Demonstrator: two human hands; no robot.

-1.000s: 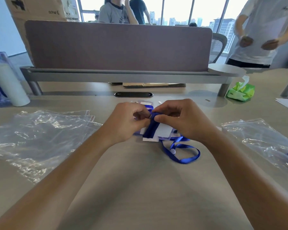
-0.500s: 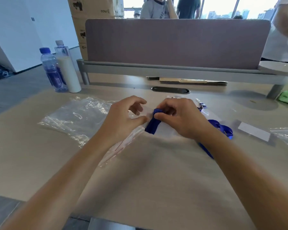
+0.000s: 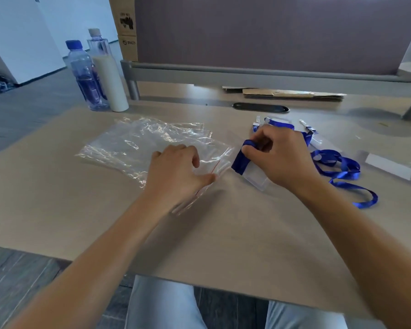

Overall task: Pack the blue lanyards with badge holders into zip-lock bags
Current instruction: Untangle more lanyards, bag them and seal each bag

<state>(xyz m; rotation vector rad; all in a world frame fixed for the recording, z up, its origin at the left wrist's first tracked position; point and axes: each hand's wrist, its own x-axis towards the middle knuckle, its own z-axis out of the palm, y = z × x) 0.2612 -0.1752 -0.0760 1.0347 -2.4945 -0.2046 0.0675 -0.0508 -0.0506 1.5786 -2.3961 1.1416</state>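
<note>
While the right hand [image 3: 280, 155] pinches the wrapped lanyard [image 3: 241, 160], the left hand [image 3: 178, 172] lies flat on a zip-lock bag [image 3: 138, 146]. Slippery plastic, so that wrap could easily unravel.

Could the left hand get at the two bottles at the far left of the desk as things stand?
Probably yes: the left hand only rests on the zip-lock bags, and bare desk lies between it and the bottles.

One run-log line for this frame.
left hand: on zip-lock bag | right hand: holds wrapped lanyard and badge holder | not bagged
</note>
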